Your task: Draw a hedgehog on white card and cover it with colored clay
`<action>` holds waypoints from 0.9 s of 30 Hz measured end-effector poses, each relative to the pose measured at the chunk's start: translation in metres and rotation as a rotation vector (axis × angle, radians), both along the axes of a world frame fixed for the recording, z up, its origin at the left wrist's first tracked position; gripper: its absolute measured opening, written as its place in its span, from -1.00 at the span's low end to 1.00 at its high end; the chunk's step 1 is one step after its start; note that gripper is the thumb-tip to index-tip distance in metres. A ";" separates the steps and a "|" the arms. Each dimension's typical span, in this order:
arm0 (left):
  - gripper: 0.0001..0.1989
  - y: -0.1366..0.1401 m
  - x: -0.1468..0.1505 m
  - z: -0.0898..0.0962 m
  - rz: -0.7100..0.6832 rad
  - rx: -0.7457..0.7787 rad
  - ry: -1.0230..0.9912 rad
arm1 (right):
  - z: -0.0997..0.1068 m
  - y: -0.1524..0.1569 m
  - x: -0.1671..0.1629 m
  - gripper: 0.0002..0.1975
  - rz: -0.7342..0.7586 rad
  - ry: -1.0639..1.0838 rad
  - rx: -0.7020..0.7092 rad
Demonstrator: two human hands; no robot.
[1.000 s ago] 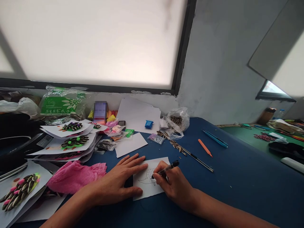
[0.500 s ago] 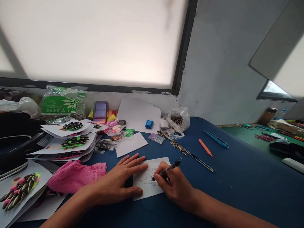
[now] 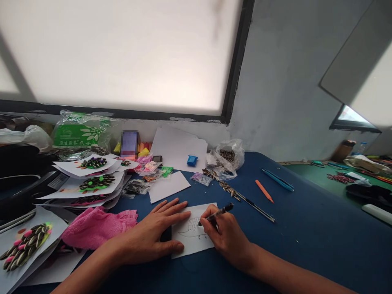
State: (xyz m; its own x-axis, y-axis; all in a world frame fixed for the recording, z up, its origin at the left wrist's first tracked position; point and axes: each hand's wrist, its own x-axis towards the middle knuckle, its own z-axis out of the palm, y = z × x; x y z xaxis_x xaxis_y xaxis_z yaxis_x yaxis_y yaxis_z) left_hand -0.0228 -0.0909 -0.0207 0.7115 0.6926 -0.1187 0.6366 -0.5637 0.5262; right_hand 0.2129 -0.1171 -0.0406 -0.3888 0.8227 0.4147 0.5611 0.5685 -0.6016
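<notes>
Already, the animal drawing was largely outlined on the paper, its body strokes apparently unfinished; the pen was pinched by the right hand, the left hand spread.

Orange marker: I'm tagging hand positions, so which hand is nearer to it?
Right. The right hand, holding a black pen, is left of the orange marker and closer to the camera; the left hand lies farther left, touching the left side of the drawing paper.
</notes>
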 end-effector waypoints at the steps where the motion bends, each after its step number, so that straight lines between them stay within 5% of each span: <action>1: -0.32 0.000 0.000 0.000 -0.001 0.001 0.004 | 0.000 0.000 0.000 -0.82 0.004 -0.003 0.003; 27: -0.32 0.000 0.001 0.002 0.005 0.000 0.025 | 0.001 -0.001 -0.001 -0.83 0.026 0.022 -0.019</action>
State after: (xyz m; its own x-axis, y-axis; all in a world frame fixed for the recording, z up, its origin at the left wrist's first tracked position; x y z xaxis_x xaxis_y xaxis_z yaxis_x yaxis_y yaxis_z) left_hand -0.0215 -0.0914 -0.0185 0.7046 0.6964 -0.1361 0.6525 -0.5605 0.5099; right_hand 0.2122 -0.1184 -0.0397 -0.4007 0.8203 0.4080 0.5329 0.5709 -0.6246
